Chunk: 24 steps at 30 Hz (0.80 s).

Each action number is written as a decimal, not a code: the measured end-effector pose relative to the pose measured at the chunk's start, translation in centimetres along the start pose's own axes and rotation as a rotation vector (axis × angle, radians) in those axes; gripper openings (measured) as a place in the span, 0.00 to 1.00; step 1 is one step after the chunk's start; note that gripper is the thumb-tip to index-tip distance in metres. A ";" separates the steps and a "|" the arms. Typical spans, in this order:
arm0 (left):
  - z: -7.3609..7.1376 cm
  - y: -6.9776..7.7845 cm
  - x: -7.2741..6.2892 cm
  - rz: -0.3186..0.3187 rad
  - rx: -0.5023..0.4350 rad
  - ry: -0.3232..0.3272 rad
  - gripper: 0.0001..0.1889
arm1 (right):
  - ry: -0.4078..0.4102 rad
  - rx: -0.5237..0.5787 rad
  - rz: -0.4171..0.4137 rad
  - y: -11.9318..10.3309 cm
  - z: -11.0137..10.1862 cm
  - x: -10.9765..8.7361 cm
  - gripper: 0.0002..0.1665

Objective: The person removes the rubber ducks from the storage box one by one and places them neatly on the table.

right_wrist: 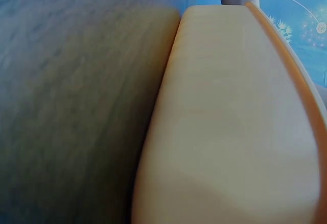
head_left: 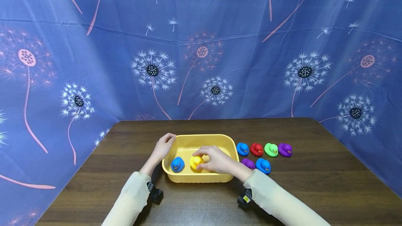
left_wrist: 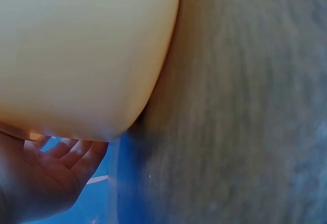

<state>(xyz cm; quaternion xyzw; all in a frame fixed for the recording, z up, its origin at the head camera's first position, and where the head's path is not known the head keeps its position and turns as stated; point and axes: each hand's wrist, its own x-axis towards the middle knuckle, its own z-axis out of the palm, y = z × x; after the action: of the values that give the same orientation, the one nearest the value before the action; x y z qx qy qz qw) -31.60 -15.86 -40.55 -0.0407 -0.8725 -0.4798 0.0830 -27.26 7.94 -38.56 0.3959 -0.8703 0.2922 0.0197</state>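
A yellow plastic tub [head_left: 201, 178] stands on the table, and inside it a blue rubber duck [head_left: 177, 164] sits toward the left. My right hand [head_left: 215, 159] reaches over the tub and pinches a yellow rubber duck [head_left: 196, 160] between thumb and fingers, to the right of the blue one. At the tub's back left corner my left hand [head_left: 163, 147] touches the rim. Loosely extended fingers of that hand [left_wrist: 59, 175] lie against the outer wall in the left wrist view. The right wrist view has only the tub's outer wall [right_wrist: 230, 116] up close, without the right hand's fingers.
Right of the tub, ducks stand in two rows on the brown table [head_left: 314, 187]. Behind are a blue [head_left: 242, 149], a red [head_left: 257, 149], a green [head_left: 271, 149] and a purple duck [head_left: 285, 149]; in front, another purple [head_left: 248, 163] and another blue duck [head_left: 263, 166].
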 end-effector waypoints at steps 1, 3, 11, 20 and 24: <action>0.0 0.0 0.0 0.000 0.000 0.001 0.13 | 0.001 -0.004 -0.001 0.1 -0.1 -0.1 0.22; 0.0 -0.1 0.0 0.001 0.002 0.001 0.13 | 0.006 -0.004 -0.007 0.1 -0.4 -0.2 0.22; 0.1 0.0 0.1 0.007 0.001 0.003 0.14 | 0.022 -0.031 -0.058 0.5 -1.5 -1.2 0.23; 0.1 -0.1 0.2 0.006 0.006 0.017 0.13 | 0.003 -0.030 -0.062 0.6 -2.7 -2.1 0.24; 0.1 -0.1 0.2 0.000 0.005 0.018 0.13 | 0.003 -0.043 -0.065 0.6 -3.1 -2.4 0.25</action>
<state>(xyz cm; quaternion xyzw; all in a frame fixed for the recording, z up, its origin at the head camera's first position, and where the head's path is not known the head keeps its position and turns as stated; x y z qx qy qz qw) -31.79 -15.85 -40.60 -0.0359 -0.8729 -0.4779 0.0910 -26.66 11.51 -36.94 0.4229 -0.8632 0.2730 0.0392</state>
